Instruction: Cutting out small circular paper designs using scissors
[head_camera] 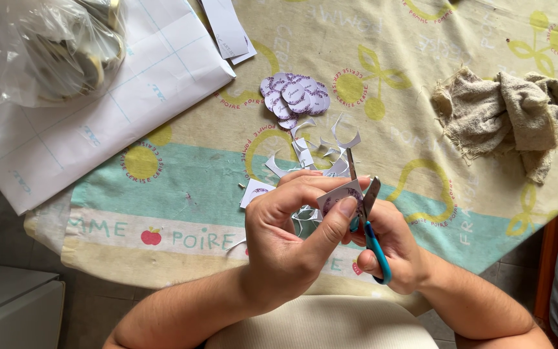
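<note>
- Where the tablecloth [182, 187] runs past the top and right borders, its full spread cannot be seen; its near hem hangs over the table edge toward the person, and the stretch of cloth between the backing sheet and the rag lies mostly bare.
- Cut off at the left and top borders, a large white backing sheet [98, 110] with pale grid lines lies slanted, its lower corner reaching out past the table edge.
- A clear plastic bag [53, 45] rests on that sheet; its contents are blurred behind the film.
- A crumpled beige rag [505, 110] sits well apart, near the right edge.
- The left hand [292, 245] pinches a small paper piece [340, 194] between thumb and fingers, white with a purple round print that is largely covered by the fingers, held above the near table edge.
- The right hand [389, 252], partly hidden behind the left, grips teal-handled scissors [366, 220], with the blades parted and touching the paper piece.
- A pile of cut round stickers [295, 97] lies beyond the hands.
- White paper offcuts [318, 152] are scattered between that pile and the hands.
</note>
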